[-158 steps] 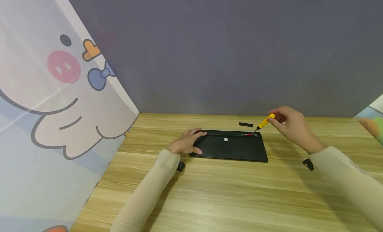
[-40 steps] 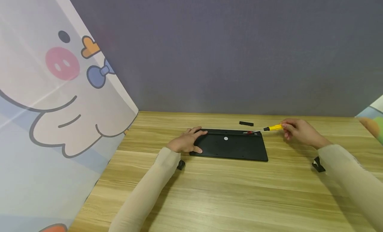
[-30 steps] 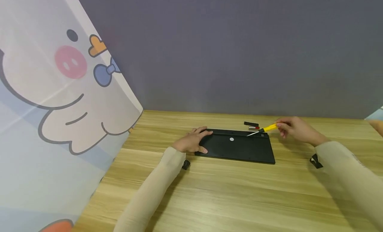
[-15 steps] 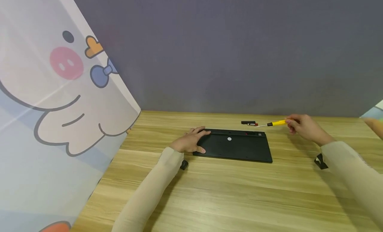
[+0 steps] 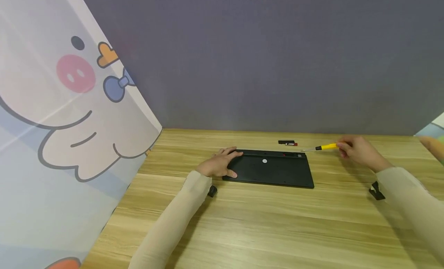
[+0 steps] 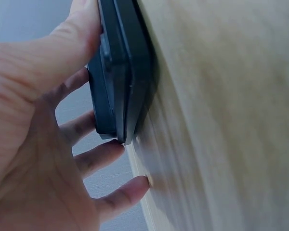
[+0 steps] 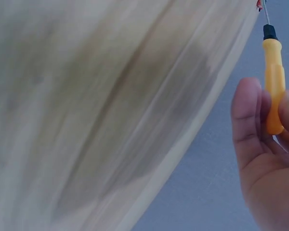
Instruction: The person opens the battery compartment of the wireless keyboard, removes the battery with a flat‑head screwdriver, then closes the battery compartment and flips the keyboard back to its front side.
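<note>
A black keyboard lies underside up on the wooden table, a round white sticker on its back. My left hand rests on its left end with fingers spread; in the left wrist view the thumb lies on the keyboard and one fingertip meets the table. The battery slot at the far right shows a small red spot. Beyond it a small red-and-white battery lies against the black battery cover. My right hand pinches the yellow handle of a screwdriver, its tip just above the keyboard's far right corner.
A grey panel stands along the table's back edge. On the left is a wall with a cartoon print. Black wrist-worn pieces show below both sleeves. Bare table stretches in front of the keyboard.
The battery came out of the slot and now lies by the cover. The screwdriver's tip has drawn back right, away from the battery. My left hand keeps its place on the keyboard.
</note>
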Demonstrator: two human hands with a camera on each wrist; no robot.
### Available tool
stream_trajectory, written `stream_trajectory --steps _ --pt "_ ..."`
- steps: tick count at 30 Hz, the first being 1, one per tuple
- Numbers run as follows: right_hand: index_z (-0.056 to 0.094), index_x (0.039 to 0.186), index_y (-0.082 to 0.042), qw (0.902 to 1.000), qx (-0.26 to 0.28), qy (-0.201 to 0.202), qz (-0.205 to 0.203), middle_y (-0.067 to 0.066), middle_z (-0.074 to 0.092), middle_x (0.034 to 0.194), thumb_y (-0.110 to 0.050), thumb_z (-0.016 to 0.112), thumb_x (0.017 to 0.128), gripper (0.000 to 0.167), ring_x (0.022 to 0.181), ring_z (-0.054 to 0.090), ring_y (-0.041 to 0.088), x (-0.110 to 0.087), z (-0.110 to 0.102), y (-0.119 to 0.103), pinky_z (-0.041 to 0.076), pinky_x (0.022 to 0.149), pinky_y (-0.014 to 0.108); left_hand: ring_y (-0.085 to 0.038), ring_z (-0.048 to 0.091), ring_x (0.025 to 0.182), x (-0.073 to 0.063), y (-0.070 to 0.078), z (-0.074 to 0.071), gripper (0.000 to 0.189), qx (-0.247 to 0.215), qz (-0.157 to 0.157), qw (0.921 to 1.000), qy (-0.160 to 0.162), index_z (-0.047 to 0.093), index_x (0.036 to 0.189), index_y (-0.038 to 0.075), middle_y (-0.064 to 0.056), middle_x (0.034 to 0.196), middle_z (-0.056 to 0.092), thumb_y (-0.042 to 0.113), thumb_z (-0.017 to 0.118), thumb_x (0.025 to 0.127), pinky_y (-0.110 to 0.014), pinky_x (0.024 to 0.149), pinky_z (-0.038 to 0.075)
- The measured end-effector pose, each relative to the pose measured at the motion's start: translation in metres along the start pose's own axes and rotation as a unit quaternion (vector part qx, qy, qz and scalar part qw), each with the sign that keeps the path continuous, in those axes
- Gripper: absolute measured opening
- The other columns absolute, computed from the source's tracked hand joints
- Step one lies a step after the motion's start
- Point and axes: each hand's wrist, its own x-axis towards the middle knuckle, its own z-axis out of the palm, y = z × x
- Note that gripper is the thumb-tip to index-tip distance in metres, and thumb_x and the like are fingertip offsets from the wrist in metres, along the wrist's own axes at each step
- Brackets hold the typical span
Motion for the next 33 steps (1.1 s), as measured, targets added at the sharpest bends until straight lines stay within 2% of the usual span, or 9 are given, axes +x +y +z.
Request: stream_trajectory --steps 4,11,15,22,25,29,33 --pt "0.058 0.104 0.008 0.9997 -0.010 -0.021 0.013 0.008 0.055 0.069 -0.021 0.041 0.104 0.034 0.055 0.046 0.015 -0.006 -0.002 0.001 0.041 0.048 0.028 -0.031 0.002 0.142 -0.001 0.000 0.000 0.084 0.000 0.003 1.0000 0.003 0.020 0.152 0.032 -0.001 0.158 0.002 0.040 0.068 0.083 -0.059 0.107 0.014" --pt "0.059 0.106 0.007 0.9964 -0.009 -0.077 0.034 0.004 0.064 0.080 -0.015 0.058 0.096 0.024 0.066 0.062 0.017 -0.016 0.000 -0.002 0.051 0.054 0.028 -0.032 0.002 0.142 -0.002 -0.001 0.000 0.084 -0.005 0.005 1.0000 0.000 0.020 0.152 0.032 -0.002 0.158 0.002 0.040 0.068 0.083 -0.059 0.107 0.013" --pt "0.059 0.104 0.008 0.9956 -0.018 -0.086 0.032 0.003 0.064 0.081 -0.015 0.058 0.096 0.024 0.066 0.061 0.017 -0.021 0.002 -0.006 0.049 0.054 0.029 -0.032 0.002 0.142 -0.002 -0.002 0.001 0.084 -0.004 0.006 1.0000 0.004 0.020 0.152 0.032 -0.002 0.158 0.002 0.040 0.068 0.084 -0.059 0.107 0.013" --pt "0.066 0.092 -0.001 0.9949 -0.075 -0.068 0.003 -0.001 0.061 0.078 -0.018 0.065 0.091 0.017 0.065 0.054 0.015 -0.024 0.006 -0.008 0.044 0.056 0.031 -0.032 0.001 0.142 -0.002 -0.001 0.000 0.084 -0.007 0.005 1.0000 0.000 0.020 0.152 0.031 -0.001 0.158 0.001 0.040 0.068 0.084 -0.059 0.107 0.013" --pt "0.066 0.092 -0.001 0.9944 -0.085 -0.062 -0.003 -0.001 0.060 0.077 -0.016 0.064 0.091 0.015 0.065 0.050 0.015 -0.025 0.008 -0.009 0.042 0.057 0.032 -0.032 0.001 0.142 -0.001 -0.001 0.000 0.084 -0.008 0.005 1.0000 -0.002 0.020 0.152 0.032 -0.002 0.158 0.001 0.040 0.068 0.084 -0.059 0.107 0.012" --pt "0.064 0.094 0.001 0.9965 -0.082 -0.015 -0.010 0.003 0.061 0.078 -0.013 0.063 0.092 0.014 0.065 0.049 0.016 -0.026 0.009 -0.016 0.041 0.056 0.031 -0.031 0.002 0.142 -0.001 -0.001 0.000 0.084 -0.006 0.006 1.0000 0.000 0.020 0.152 0.032 -0.002 0.158 0.002 0.041 0.067 0.084 -0.059 0.107 0.013" --pt "0.066 0.092 -0.001 0.9955 -0.080 0.029 -0.043 0.005 0.063 0.079 -0.011 0.066 0.090 0.010 0.067 0.052 0.017 -0.024 0.010 -0.027 0.043 0.055 0.030 -0.031 0.002 0.142 -0.001 -0.001 0.000 0.084 -0.006 0.006 1.0000 0.001 0.019 0.152 0.032 -0.002 0.158 0.002 0.040 0.067 0.084 -0.059 0.107 0.013"
